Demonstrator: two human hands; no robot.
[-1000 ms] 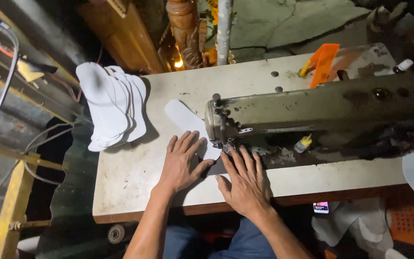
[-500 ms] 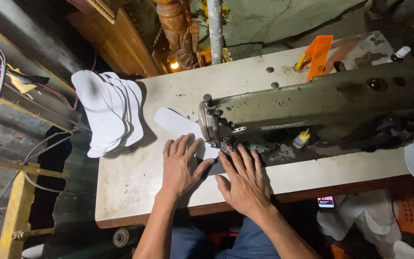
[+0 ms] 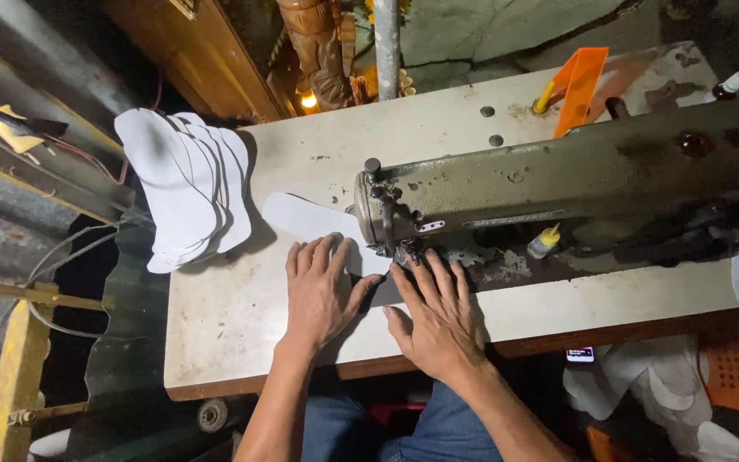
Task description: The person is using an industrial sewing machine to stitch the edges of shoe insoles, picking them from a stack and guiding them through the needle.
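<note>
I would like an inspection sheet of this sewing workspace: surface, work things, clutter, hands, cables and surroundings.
Surface: worn, stained cream table top.
Job's things: flat white sole-shaped piece lying under the head of the olive-green industrial sewing machine.
Clutter: fanned stack of white sole-shaped pieces overhanging the left edge; orange plastic piece; small yellow-capped bottle.
Grippers: left hand flat on the white piece; right hand flat beside the needle area.
Cables: loose wires hanging left of the table.
Surroundings: yellow metal frame; brown wooden board; more white pieces lower right.
</note>
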